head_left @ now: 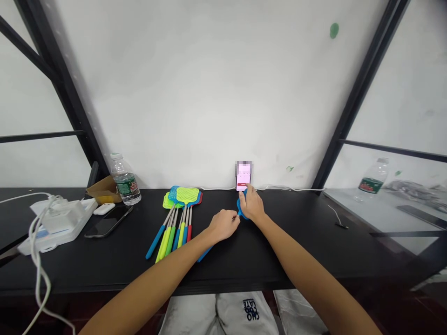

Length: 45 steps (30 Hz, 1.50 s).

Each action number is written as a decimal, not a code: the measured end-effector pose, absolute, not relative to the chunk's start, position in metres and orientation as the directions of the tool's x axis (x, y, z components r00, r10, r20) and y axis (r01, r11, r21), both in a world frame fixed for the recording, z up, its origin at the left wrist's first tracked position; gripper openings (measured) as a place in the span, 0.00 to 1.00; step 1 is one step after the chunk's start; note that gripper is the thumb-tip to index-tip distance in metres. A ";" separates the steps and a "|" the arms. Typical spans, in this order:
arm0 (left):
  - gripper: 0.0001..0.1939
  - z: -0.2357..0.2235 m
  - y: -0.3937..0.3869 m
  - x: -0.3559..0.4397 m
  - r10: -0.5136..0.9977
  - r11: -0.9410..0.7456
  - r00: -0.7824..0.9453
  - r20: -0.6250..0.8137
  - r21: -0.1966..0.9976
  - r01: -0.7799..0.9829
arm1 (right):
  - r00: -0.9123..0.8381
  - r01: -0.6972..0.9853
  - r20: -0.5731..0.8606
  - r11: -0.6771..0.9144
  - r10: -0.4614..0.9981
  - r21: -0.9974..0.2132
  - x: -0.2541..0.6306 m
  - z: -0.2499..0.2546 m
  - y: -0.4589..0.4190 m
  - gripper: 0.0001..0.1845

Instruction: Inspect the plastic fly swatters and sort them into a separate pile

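Observation:
A blue fly swatter (241, 210) lies slantwise between my hands, its blue handle end (205, 254) showing below my left wrist. My left hand (224, 224) is closed around its thin shaft, close to the head. My right hand (252, 204) grips the head, thumb on its face, and covers much of it. Just beyond the right fingertips a phone (243, 179) with a lit pink screen leans against the wall. To the left rests a fanned pile of fly swatters (187, 195), with yellow, blue, green and red heads and handles pointing towards me.
At the left stand a water bottle (127, 181) and a cardboard box (104, 190). A dark phone (109, 221), a white case (104, 209) and a white power strip (66, 228) with cables lie nearby. A short cable (338, 218) lies right. Black frame posts flank the desk (300, 246).

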<state>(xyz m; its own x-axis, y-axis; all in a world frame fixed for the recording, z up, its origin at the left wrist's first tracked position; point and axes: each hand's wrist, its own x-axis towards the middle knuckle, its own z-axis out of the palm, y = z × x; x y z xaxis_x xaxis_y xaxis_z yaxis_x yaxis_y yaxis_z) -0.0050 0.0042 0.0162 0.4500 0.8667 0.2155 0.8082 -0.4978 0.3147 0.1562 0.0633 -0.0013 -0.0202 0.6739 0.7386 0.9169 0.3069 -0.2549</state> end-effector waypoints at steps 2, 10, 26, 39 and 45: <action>0.18 0.016 0.004 -0.004 0.869 -0.493 0.447 0.211 0.307 0.814 | -0.007 0.921 0.743 0.294 0.669 -0.256 0.156 -0.002 0.064 0.25; 0.18 0.017 0.001 -0.005 0.869 -0.495 0.452 0.204 0.307 0.813 | 0.033 0.920 0.728 0.263 0.685 -0.290 0.157 -0.002 0.066 0.21; 0.19 0.019 -0.002 -0.008 0.854 -0.520 0.482 0.195 0.354 0.777 | 0.106 0.865 0.806 0.346 0.582 -0.363 0.161 -0.002 0.068 0.21; 0.18 0.020 -0.004 -0.007 0.835 -0.547 0.510 0.205 0.393 0.739 | 0.147 0.856 0.842 0.360 0.518 -0.371 0.170 -0.002 0.071 0.24; 0.19 0.018 0.000 -0.009 0.819 -0.568 0.533 0.211 0.430 0.702 | 0.143 0.857 0.848 0.365 0.510 -0.363 0.172 -0.003 0.071 0.24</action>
<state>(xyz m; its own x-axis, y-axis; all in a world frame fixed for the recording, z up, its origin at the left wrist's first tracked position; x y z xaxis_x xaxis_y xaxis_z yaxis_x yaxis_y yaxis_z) -0.0089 0.0001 0.0180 0.5332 0.8193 0.2109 0.7019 -0.5676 0.4303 0.1723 0.0715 -0.0030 0.1426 0.5097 0.8485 0.8572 0.3649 -0.3633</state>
